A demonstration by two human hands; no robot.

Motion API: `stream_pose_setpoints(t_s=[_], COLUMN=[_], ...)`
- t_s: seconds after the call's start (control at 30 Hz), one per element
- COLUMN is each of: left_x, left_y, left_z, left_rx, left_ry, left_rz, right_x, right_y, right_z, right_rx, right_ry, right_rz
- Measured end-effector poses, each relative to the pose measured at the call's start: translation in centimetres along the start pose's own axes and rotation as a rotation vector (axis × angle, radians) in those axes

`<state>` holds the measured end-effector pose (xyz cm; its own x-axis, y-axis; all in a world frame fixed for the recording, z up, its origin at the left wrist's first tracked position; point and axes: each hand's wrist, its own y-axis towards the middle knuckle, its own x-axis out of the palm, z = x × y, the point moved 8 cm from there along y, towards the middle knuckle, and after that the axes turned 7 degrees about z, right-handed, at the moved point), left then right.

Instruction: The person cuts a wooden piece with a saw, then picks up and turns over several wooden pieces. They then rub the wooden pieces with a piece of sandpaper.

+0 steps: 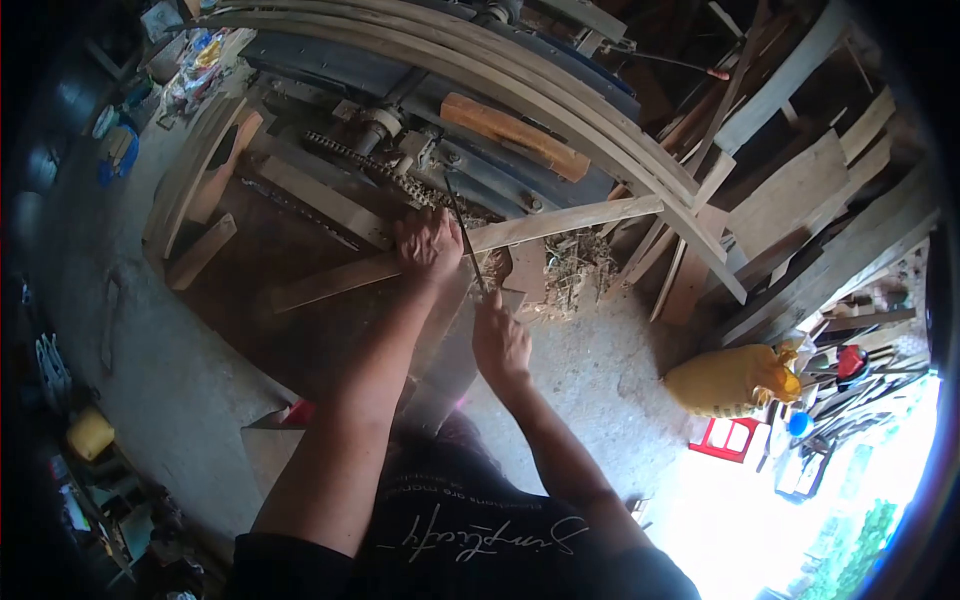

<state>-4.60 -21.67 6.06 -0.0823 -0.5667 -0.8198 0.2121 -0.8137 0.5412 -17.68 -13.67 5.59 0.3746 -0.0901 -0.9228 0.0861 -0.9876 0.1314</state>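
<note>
A long wooden strip (570, 222) lies slantwise across the bench in front of me. My left hand (430, 243) is closed over it near the middle, fingers curled on its far edge. Just right of those fingers, the narrow dark blade of a saw (464, 225) crosses the strip. My right hand (501, 342) is wrapped in a fist around the saw's near end, which its fingers hide. Beneath the strip's left half is a dark brown board surface (300, 345).
Behind the strip stands a machine with a chain (340, 150) and a brown wooden block (515, 137). Long curved boards (450, 45) arch over it. Wood shavings (580, 265) lie at right. A yellow sack (725, 380) and red plastic stool (722, 440) stand on the floor.
</note>
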Motion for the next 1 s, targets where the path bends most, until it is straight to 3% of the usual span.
stream_pose_setpoints(t_s=[0.07, 0.23, 0.33, 0.4, 0.47, 0.53, 0.63, 0.7, 0.73, 0.8, 0.83, 0.97, 1.0], left_x=[0.4, 0.3, 0.2, -0.2, 0.2, -0.3, -0.2, 0.1, 0.3, 0.4, 0.5, -0.2, 0.0], left_y=[-0.3, -0.6, 0.2, -0.1, -0.4, -0.1, -0.2, -0.1, -0.2, -0.2, -0.2, 0.0, 0.0], left_z=[-0.2, -0.2, 0.0, 0.0, 0.0, 0.0, 0.2, 0.0, -0.2, -0.1, 0.0, 0.2, 0.2], left_rx=[-0.018, -0.009, 0.010, 0.017, 0.007, 0.017, 0.020, 0.013, 0.001, 0.029, 0.022, 0.039, 0.043], left_ry=[-0.051, 0.002, 0.005, -0.007, -0.017, -0.014, -0.016, 0.004, 0.008, 0.000, 0.010, 0.010, 0.018], left_rz=[-0.021, -0.032, -0.008, -0.004, -0.049, 0.012, 0.012, 0.015, 0.005, 0.004, 0.001, 0.065, 0.047], right_x=[0.9, 1.8, -0.6, 0.8, 1.9, 2.8, 0.1, 0.0, 1.2, 2.2, 2.9, -0.1, -0.3], right_y=[-1.3, 3.0, -1.4, -1.7, 0.8, 2.8, 1.3, -1.6, -1.4, 0.9, 2.8, 1.8, 0.2], right_z=[1.2, -0.4, 0.5, 1.3, 0.4, -0.2, -0.8, 0.3, 0.7, -0.1, -0.3, -1.1, -0.7], right_rx=[0.206, 0.030, 0.129, 0.196, 0.060, 0.015, -0.081, 0.120, 0.114, -0.022, 0.052, -0.040, 0.086], right_ry=[-0.012, -0.053, -0.072, -0.084, 0.033, -0.073, -0.156, -0.186, -0.191, -0.071, -0.047, -0.059, -0.085], right_rz=[-0.229, -0.148, -0.154, -0.307, -0.037, -0.124, 0.022, -0.342, -0.357, -0.051, -0.149, -0.032, -0.190])
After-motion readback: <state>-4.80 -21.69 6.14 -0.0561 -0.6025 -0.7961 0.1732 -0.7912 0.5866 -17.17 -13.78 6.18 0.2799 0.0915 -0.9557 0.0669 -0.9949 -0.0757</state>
